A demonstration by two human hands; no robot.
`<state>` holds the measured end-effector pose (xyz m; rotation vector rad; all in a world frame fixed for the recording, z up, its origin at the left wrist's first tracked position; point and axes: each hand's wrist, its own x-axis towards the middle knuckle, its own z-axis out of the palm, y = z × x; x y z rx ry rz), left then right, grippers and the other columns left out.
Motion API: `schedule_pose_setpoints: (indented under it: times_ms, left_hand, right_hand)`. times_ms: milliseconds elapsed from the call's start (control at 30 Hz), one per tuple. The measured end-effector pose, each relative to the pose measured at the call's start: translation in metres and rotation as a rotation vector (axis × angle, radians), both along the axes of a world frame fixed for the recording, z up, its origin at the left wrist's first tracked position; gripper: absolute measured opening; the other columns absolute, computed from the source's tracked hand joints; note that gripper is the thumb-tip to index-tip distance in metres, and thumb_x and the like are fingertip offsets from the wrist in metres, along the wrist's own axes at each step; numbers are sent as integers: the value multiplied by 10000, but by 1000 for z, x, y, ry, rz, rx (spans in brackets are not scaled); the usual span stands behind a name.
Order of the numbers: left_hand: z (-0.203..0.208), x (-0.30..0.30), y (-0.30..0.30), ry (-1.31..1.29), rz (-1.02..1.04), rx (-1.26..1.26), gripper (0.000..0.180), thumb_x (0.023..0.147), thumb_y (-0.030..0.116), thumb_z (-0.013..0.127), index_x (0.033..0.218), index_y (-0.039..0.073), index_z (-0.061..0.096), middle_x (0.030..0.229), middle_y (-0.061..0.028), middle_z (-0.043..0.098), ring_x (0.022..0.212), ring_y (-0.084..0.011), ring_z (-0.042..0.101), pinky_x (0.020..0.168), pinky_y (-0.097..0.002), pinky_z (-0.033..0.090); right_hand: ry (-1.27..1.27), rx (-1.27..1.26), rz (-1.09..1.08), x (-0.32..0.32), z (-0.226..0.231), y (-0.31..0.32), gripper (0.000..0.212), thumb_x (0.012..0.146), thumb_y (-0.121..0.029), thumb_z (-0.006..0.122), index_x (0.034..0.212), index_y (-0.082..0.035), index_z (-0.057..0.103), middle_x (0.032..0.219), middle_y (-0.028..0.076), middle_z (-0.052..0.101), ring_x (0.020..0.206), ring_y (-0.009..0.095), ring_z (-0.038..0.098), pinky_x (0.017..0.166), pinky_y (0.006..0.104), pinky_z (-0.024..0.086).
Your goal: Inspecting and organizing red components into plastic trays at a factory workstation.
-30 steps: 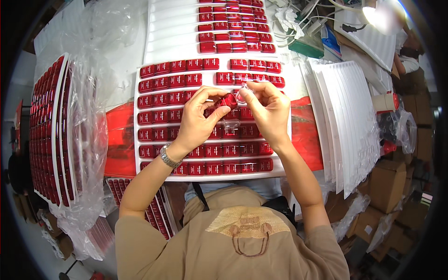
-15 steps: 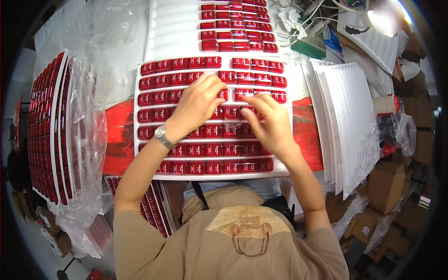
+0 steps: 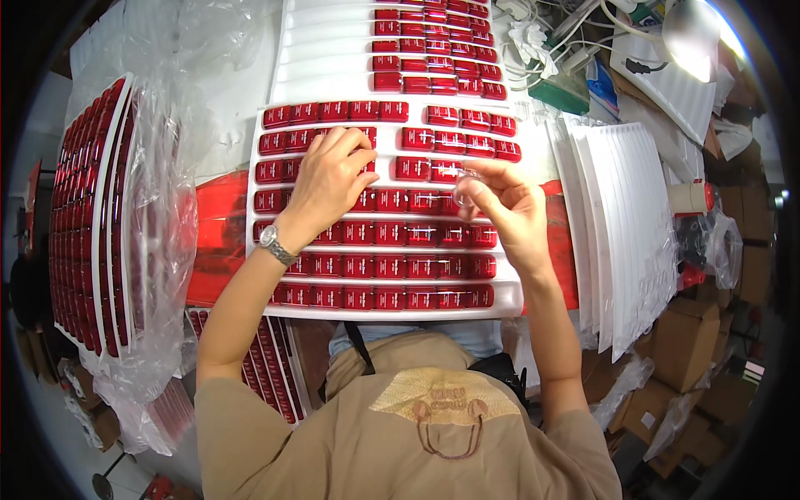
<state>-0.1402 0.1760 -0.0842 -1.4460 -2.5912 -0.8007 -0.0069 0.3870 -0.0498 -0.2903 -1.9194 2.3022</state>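
My left hand [image 3: 329,179] lies flat, fingers spread, pinning white tray [image 3: 508,304] of red parts [image 3: 392,267] steady. My right hand [image 3: 508,208] pinches small clear piece [image 3: 463,190] between thumb and fingertips, above tray's middle rows.

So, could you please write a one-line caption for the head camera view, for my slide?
Left hand rests on a white tray of red pieces while right hand pinches a small clear piece above it.

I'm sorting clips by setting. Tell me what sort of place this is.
Probably a small packing or assembly workshop. A white tray of many identical small red pieces lies under the left hand and right hand; empty white trays are stacked on the right, bagged full trays on the left, and cardboard boxes stand around.
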Motion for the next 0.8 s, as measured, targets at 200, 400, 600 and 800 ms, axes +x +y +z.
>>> schedule_pose_setpoints:
  times_ms: [200,400,600,800]
  left_hand:
    - [2,36,21,-701,-69,578,262,822,66,662,1050,-12,559,1062,-92,572,941,-183,579,793,-292,490]
    - [17,41,17,-606,94,560,249,816,1,635,1054,-15,564,1033,-103,593,908,-206,596,774,-318,495]
    - [4,19,19,-19,-11,141,229,726,26,703,934,-6,614,920,-122,600,881,-260,582,737,-361,496]
    - [5,20,27,30,54,94,249,724,66,718,945,-14,636,900,-98,560,880,-253,540,756,-363,461]
  right_hand:
    - [256,335,-237,-22,-8,-38,162,829,-58,662,970,21,663,798,87,674,690,134,628,613,231,500]
    - [243,907,43,32,40,-20,340,813,-216,658,1094,-26,637,887,146,578,793,271,562,701,377,452]
    - [92,999,-1299,200,41,131,438,996,-299,376,1151,72,550,1125,136,590,1048,230,539,949,338,387]
    - [-118,325,-1409,265,-8,175,541,983,-358,414,1312,71,421,1334,140,466,1224,232,436,1054,321,294]
